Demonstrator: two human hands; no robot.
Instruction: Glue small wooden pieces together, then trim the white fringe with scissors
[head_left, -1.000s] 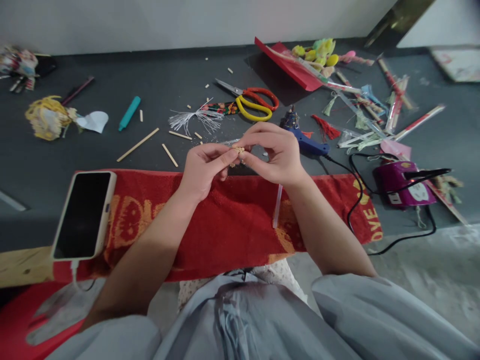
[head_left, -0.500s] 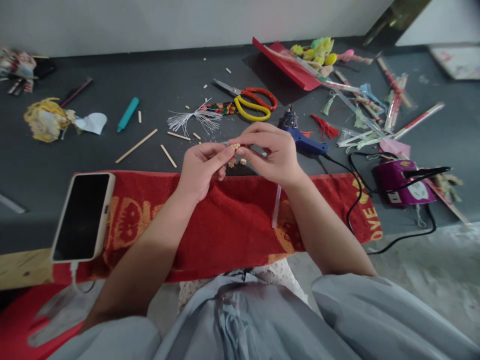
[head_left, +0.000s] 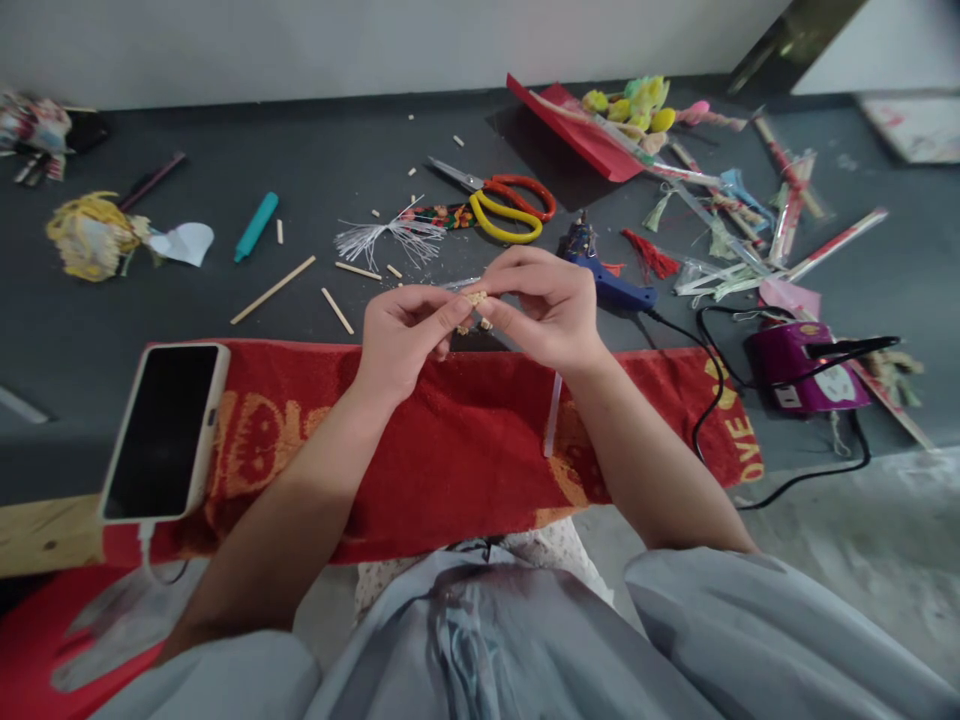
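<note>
Beige piece (head_left: 475, 298) looks knobbly, long axis unclear. Left hand (head_left: 401, 335) and right hand (head_left: 546, 305) pinch it, inside the bench's (head_left: 247, 140) near edge.

One left hand (head_left: 401, 335) and one right hand (head_left: 551, 305); at least one beige piece (head_left: 475, 298); on the tabletop (head_left: 322, 160), one red towel (head_left: 450, 450) along the near edge; one phone (head_left: 161, 430); one pair of scissors (head_left: 480, 185); one glue gun (head_left: 619, 288); one teal marker (head_left: 256, 228); one purple power block (head_left: 795, 375).
</note>
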